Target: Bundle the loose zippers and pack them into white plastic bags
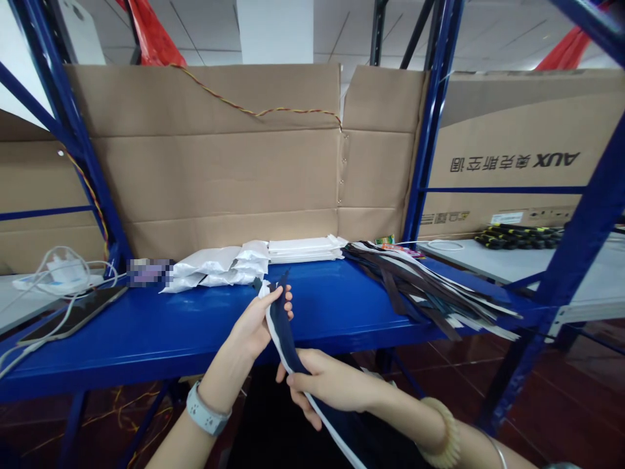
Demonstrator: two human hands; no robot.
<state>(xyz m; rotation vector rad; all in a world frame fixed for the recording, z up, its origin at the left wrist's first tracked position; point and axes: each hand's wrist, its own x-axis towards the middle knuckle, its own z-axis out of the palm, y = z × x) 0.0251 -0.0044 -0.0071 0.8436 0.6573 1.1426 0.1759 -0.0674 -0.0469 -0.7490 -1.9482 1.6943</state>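
Head view: one dark navy strip (283, 332) with white edging, lower centre, held in front of the blue steel shelf (146, 345), its tail running out of frame at the bottom. My read: light, soft and limp, likely to droop and twist without tension, so I'd take it by the white edge at two spaced points. Left hand (258, 319) is clamped near the upper end, fingers curled around it. Right hand (317, 384) is clamped lower down. Hands are apart, both on this one strip. Right of them on the shelf is one loose pile of similar strips (420, 286), too overlapped for me to count. Back centre: one stack of flat white packets (303, 251) and one heap of white plastic bags (217, 268). Shelf left: one phone (73, 312) and one white charger (63, 270) with tangled cable. Behind everything: one cardboard sheet (209, 169), upper centre, and one AUX carton (508, 156), upper right.
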